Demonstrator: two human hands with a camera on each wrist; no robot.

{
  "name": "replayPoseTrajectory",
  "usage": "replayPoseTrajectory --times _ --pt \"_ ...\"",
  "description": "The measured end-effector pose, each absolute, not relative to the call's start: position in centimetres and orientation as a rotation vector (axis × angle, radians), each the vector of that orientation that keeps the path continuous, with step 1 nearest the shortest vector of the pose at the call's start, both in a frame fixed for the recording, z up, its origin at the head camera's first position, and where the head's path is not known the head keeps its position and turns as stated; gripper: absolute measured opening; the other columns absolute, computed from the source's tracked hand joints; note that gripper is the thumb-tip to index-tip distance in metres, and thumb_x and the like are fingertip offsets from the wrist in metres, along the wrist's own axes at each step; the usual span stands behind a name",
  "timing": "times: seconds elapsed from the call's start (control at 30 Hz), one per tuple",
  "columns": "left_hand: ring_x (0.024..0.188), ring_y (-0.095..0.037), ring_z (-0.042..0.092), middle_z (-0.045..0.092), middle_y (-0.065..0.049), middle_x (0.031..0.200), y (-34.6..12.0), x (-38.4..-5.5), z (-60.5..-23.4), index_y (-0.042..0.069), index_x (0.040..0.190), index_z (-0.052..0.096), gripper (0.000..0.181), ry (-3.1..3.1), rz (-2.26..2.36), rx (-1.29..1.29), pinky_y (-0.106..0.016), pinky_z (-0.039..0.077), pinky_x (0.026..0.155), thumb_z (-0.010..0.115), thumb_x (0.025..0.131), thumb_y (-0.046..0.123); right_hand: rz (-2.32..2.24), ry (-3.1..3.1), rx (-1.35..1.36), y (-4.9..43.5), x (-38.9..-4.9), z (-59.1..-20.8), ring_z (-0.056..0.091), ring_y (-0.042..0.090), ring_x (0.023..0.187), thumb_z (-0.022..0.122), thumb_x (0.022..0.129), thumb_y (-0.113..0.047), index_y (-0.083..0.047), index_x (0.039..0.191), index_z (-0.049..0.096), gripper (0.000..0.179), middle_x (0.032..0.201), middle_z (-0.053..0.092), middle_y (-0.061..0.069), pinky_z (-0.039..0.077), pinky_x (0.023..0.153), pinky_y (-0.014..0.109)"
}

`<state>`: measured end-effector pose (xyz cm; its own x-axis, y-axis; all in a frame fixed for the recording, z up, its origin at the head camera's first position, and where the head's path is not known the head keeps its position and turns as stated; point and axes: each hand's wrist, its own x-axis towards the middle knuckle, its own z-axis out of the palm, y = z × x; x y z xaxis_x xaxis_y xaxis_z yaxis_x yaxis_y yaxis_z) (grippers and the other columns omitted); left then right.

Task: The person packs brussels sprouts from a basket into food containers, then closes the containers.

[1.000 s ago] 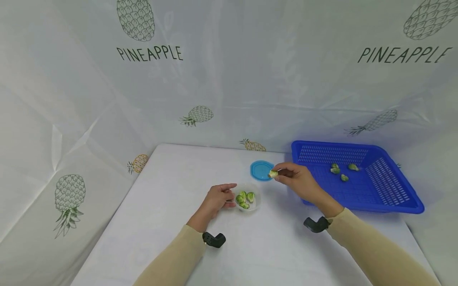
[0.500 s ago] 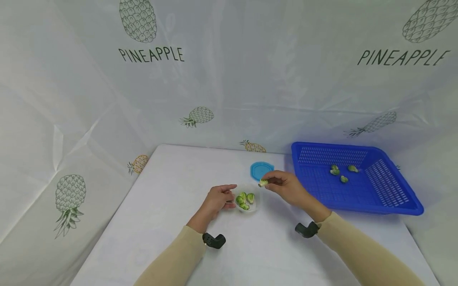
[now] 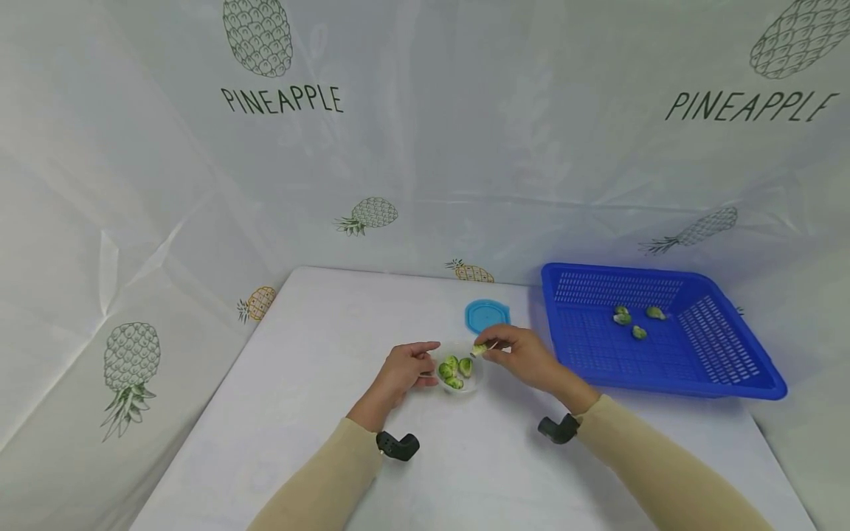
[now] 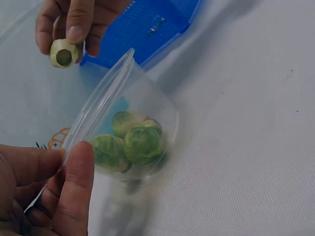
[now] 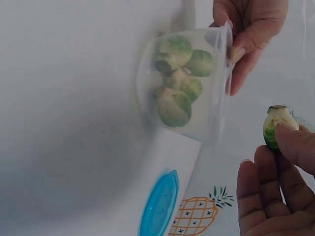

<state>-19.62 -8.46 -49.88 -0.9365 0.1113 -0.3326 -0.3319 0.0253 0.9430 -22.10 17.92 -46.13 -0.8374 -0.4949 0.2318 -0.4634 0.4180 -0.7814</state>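
Note:
My right hand [image 3: 521, 359] pinches a Brussels sprout [image 5: 276, 129] between thumb and fingers, its pale cut stem end showing, just above the right rim of a small clear plastic tub [image 4: 165, 96]. Several green Brussels sprouts [image 4: 142, 142] lie at the bottom of the tub, which stands on the white table. From the left side, my left hand [image 3: 403, 367] holds the tub's rim between thumb and fingers. Behind the tub lies a round blue lid [image 3: 487, 315], flat on the table.
A blue perforated plastic basket [image 3: 598, 360] stands at the right, with several Brussels sprouts [image 3: 639, 332] inside. The white-covered table [image 3: 319, 317] ends at a hanging sheet [image 3: 425, 147] printed with pineapples.
My right hand has moved left and nearer to me with the Brussels sprout, from beside the blue lid to over the tub's rim. The left hand stays at the tub.

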Motion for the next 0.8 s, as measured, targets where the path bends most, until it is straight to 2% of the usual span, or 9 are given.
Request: replayPoseTrajectory --times 0.37,0.63,0.8 --pt "0.077 -0.014 0.066 0.056 -0.005 0.102 -8.5 -19.7 -50.0 0.006 0.146 0.063 0.047 1.997 1.978 -0.23 -0.027 0.067 0.073 0.062 0.1 -0.001 -1.292 2.622 -0.991 17.1 -22.0 -47.1 0.068 0.019 0.096 0.074 0.094 0.001 -0.01 0.111 0.077 0.02 0.109 0.077 0.001 0.06 0.085 0.031" --pt "0.076 -0.014 0.067 0.056 -0.005 0.101 -8.5 -19.6 -50.0 0.005 0.146 0.063 0.047 1.992 1.986 -0.229 -0.027 0.067 0.073 0.061 0.099 -0.002 -1.16 2.651 -0.988 16.9 -21.9 -47.5 0.067 0.03 0.105 0.074 0.094 0.0 -0.013 0.112 0.078 0.022 0.114 0.074 0.001 0.059 0.09 0.054" --pt "0.076 -0.014 0.067 0.056 -0.005 0.101 -8.5 -19.6 -49.8 0.004 0.146 0.062 0.048 1.99 1.985 -0.223 -0.029 0.067 0.075 0.061 0.099 -0.002 -1.114 2.666 -0.992 17.0 -21.9 -47.7 0.065 0.027 0.108 0.075 0.094 -0.002 -0.015 0.112 0.078 0.022 0.116 0.073 0.001 0.059 0.09 0.057"
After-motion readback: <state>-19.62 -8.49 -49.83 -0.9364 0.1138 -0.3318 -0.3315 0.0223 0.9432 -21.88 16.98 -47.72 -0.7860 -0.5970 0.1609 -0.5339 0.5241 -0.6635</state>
